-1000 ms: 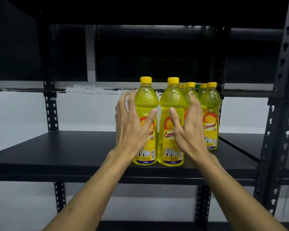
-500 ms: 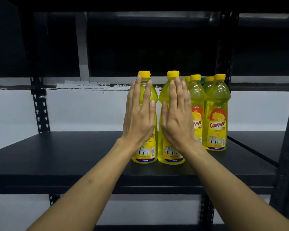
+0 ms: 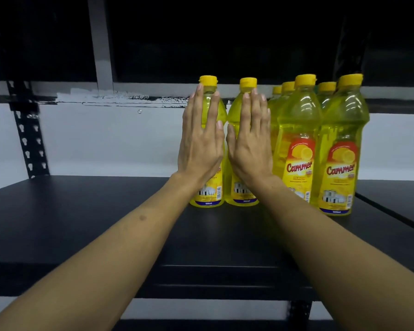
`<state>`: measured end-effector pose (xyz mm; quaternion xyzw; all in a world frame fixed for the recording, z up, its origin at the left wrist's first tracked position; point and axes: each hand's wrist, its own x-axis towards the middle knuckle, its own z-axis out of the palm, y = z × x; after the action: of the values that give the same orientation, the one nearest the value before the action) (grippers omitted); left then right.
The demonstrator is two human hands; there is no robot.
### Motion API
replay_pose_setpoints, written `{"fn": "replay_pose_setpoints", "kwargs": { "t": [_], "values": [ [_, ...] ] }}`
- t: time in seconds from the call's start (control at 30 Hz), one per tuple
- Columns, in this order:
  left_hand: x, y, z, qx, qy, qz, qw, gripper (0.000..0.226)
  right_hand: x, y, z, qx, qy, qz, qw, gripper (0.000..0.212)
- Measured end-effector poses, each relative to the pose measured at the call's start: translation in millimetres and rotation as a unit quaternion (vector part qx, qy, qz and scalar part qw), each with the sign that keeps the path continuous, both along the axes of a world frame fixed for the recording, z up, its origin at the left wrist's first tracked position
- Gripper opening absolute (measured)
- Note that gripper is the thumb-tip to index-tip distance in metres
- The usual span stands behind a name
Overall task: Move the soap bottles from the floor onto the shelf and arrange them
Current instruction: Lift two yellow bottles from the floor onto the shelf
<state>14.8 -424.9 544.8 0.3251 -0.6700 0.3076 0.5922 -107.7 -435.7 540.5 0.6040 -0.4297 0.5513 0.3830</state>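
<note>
Several yellow soap bottles with yellow caps stand upright on the black shelf (image 3: 81,216). My left hand (image 3: 201,144) lies flat with straight fingers against the front of the leftmost bottle (image 3: 210,194). Beside it, my right hand (image 3: 250,146) presses flat on the second bottle (image 3: 242,194). Right of these and nearer to me stand two bottles with red "Cammer" labels (image 3: 299,149) (image 3: 342,154). More bottles stand behind those two, mostly hidden, only their caps (image 3: 287,86) showing.
A black perforated upright (image 3: 28,130) rises at the back left. A white wall lies behind the shelf, and a dark upper shelf hangs overhead. A second shelf board (image 3: 397,197) adjoins on the right. The shelf's left half is bare.
Both hands went from curled around the two bottles to flat against their fronts, and the two bottles have slid deeper onto the shelf. The view has closed in on the shelf.
</note>
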Motion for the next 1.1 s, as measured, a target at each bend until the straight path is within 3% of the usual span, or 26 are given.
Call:
{"fn": "replay_pose_setpoints", "kwargs": {
  "t": [0.7, 1.1],
  "values": [
    [-1.4, -94.3, 1.8, -0.003, -0.01, 0.047, 0.999, 0.054, 5.5, -92.8, -1.4, -0.029, -0.043, -0.018, 0.998, 0.058],
    [-6.8, -107.4, 4.3, 0.041, -0.017, 0.086, 0.995, 0.082, 4.9, -118.9, -2.1, -0.045, -0.056, 0.003, 0.997, 0.058]
  ]
}}
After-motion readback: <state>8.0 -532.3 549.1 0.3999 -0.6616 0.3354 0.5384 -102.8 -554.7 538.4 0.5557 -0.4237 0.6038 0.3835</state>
